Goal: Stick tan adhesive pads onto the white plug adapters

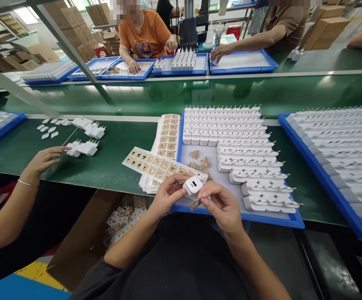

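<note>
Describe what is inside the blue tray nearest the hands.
The tray holds rows of white plugs and some loose tan scraps. The right hand hides part of the near side; anything beneath it cannot be seen.

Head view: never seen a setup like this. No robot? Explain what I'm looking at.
No robot here: it's a person working with two bare hands. The single picture comes from a camera worn on their head, looking forward and down.

The left hand holds a small white block with a dark slot in its face. The right hand touches the block too and pinches a small tan piece.

On the green table is a blue tray with rows of white blocks and a few tan scraps. Left of it lie printed sheets, some overlapping the tray edge.

The hand at far left belongs to a co-worker.
</note>
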{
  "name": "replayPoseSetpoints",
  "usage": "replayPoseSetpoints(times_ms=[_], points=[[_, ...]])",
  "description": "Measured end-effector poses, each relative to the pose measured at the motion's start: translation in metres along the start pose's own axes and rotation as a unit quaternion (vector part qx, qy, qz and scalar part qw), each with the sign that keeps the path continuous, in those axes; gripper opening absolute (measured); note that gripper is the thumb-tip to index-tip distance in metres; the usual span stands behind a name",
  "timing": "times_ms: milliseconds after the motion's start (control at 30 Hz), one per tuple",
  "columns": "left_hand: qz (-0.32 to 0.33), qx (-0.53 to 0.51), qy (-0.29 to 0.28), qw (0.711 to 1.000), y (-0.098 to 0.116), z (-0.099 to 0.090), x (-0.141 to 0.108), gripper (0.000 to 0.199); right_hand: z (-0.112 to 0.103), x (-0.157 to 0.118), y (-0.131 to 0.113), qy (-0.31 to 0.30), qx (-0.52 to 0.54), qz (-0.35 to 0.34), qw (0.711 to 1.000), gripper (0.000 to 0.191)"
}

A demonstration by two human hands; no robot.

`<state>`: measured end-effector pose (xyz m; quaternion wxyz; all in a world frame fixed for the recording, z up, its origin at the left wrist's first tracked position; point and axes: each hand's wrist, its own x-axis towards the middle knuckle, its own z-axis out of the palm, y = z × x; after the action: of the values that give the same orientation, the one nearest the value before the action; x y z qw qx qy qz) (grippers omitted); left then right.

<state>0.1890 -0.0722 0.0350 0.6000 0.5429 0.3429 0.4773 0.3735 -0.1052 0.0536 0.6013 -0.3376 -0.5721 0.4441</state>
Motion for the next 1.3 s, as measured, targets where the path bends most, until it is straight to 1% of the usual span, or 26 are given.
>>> replayPoseSetpoints(times_ms=[33, 67, 167, 233, 267, 333, 433, 500, 567, 700, 867, 1000, 1167, 1300], points=[[0.019, 0.03, -0.008, 0.999, -0.001, 0.0, -0.003, 0.03, 0.002, -0.001, 0.001, 0.007, 0.005, 0.01, 1.0, 0.002], [0.031, 0.059, -0.018, 0.998, -0.001, -0.001, -0.005, 0.033, 0.004, -0.002, 0.002, 0.013, 0.008, 0.02, 1.0, 0.002], [0.038, 0.134, -0.038, 0.99, -0.002, 0.0, -0.012, 0.051, 0.008, -0.006, 0.003, 0.028, 0.007, 0.051, 0.998, 0.002], [0.059, 0.187, -0.015, 0.98, -0.002, 0.001, -0.013, 0.054, 0.009, -0.008, 0.002, 0.034, 0.006, 0.071, 0.997, 0.005], [0.081, 0.221, 0.005, 0.972, -0.002, 0.002, -0.013, 0.052, 0.009, -0.008, 0.001, 0.032, 0.008, 0.081, 0.996, 0.006], [0.137, 0.295, 0.036, 0.945, 0.001, 0.002, -0.012, 0.047, 0.008, -0.008, -0.001, 0.024, 0.018, 0.09, 0.996, 0.005], [0.212, 0.371, 0.04, 0.903, 0.007, 0.001, -0.011, 0.049, 0.006, -0.004, -0.003, 0.044, 0.013, 0.074, 0.996, 0.002], [0.232, 0.386, 0.033, 0.892, 0.011, 0.002, -0.01, 0.051, 0.006, 0.0, -0.004, 0.072, -0.005, 0.066, 0.995, 0.002], [0.23, 0.392, 0.033, 0.89, 0.014, 0.002, -0.011, 0.051, 0.008, 0.004, -0.005, 0.084, -0.023, 0.073, 0.994, 0.002], [0.218, 0.386, 0.039, 0.895, 0.017, 0.004, -0.012, 0.051, 0.014, 0.007, -0.008, 0.083, -0.038, 0.097, 0.991, 0.0], [0.215, 0.373, 0.033, 0.902, 0.018, 0.004, -0.012, 0.05, 0.017, 0.008, -0.008, 0.088, -0.044, 0.106, 0.989, 0.002], [0.217, 0.372, 0.036, 0.902, 0.019, 0.004, -0.012, 0.049, 0.018, 0.007, -0.006, 0.09, -0.037, 0.103, 0.99, 0.001], [0.227, 0.371, 0.035, 0.9, 0.022, 0.004, -0.012, 0.049, 0.02, 0.006, -0.008, 0.088, -0.052, 0.1, 0.99, 0.001], [0.235, 0.377, 0.04, 0.895, 0.022, 0.003, -0.013, 0.048, 0.021, 0.004, -0.008, 0.085, -0.07, 0.086, 0.99, 0.006]])
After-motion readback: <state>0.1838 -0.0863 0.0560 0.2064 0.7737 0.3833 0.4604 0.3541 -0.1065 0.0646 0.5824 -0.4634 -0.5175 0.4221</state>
